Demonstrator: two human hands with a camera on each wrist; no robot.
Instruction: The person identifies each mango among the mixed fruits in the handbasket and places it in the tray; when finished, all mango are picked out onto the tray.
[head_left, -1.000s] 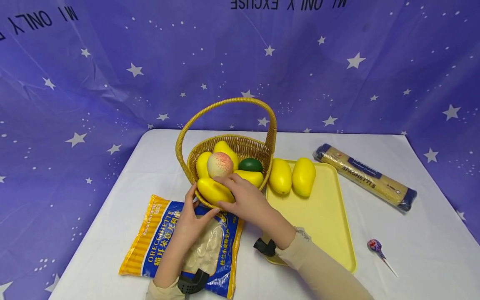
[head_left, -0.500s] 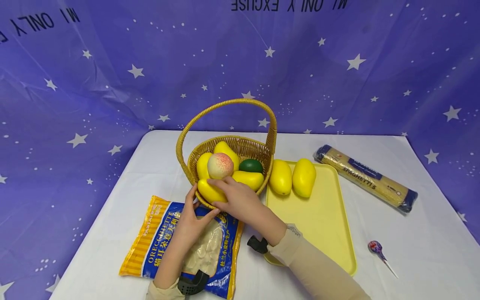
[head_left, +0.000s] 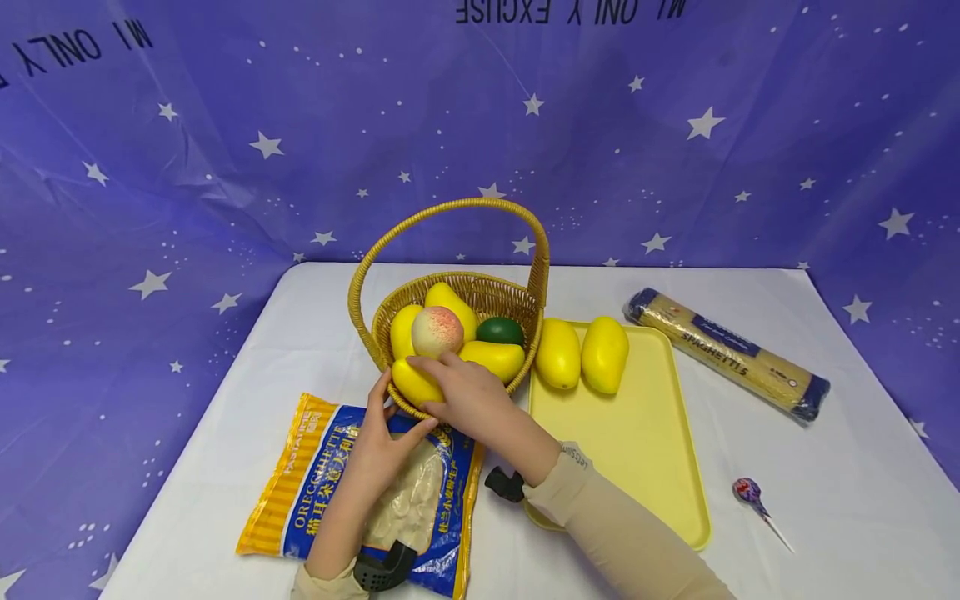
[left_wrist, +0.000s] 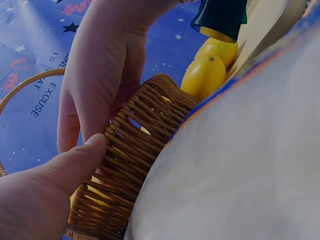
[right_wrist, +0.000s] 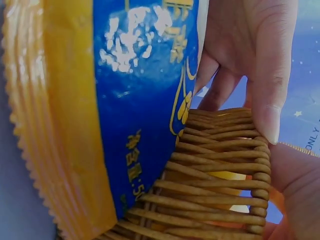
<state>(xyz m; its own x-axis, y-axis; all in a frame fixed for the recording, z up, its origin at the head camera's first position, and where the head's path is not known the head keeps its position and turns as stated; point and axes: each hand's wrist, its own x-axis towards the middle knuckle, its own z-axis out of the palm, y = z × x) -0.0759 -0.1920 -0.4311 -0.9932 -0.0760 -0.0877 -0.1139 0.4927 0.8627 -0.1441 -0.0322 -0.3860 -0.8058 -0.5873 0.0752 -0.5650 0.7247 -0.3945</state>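
Observation:
A wicker basket [head_left: 536, 321] with a tall handle holds several yellow mangoes, a peach [head_left: 437, 332] and a dark green oval fruit [head_left: 500, 331]. My right hand [head_left: 468, 396] holds the front mango [head_left: 415, 382], fingertips across its top and thumb toward the basket's front rim; the hand hides its right end. On the front left of the basket, my left hand [head_left: 381, 450] grips the rim, thumb and fingers spread apart. The left wrist view shows its thumb [left_wrist: 82, 160] against the woven edge. A blue and orange orecchiette bag [head_left: 300, 467] lies beneath the left forearm.
Right of the basket is a yellow tray [head_left: 630, 450] with two mangoes [head_left: 604, 354] at its far left. A spaghetti pack [head_left: 727, 354] lies slanted beyond the tray. A lollipop [head_left: 750, 493] rests on the white table [head_left: 832, 492]. Purple star-printed cloth [head_left: 600, 125] hangs behind.
My right hand has shifted slightly left over the front mango and covers more of it, while its forearm has swung left. My left hand stays at the basket rim.

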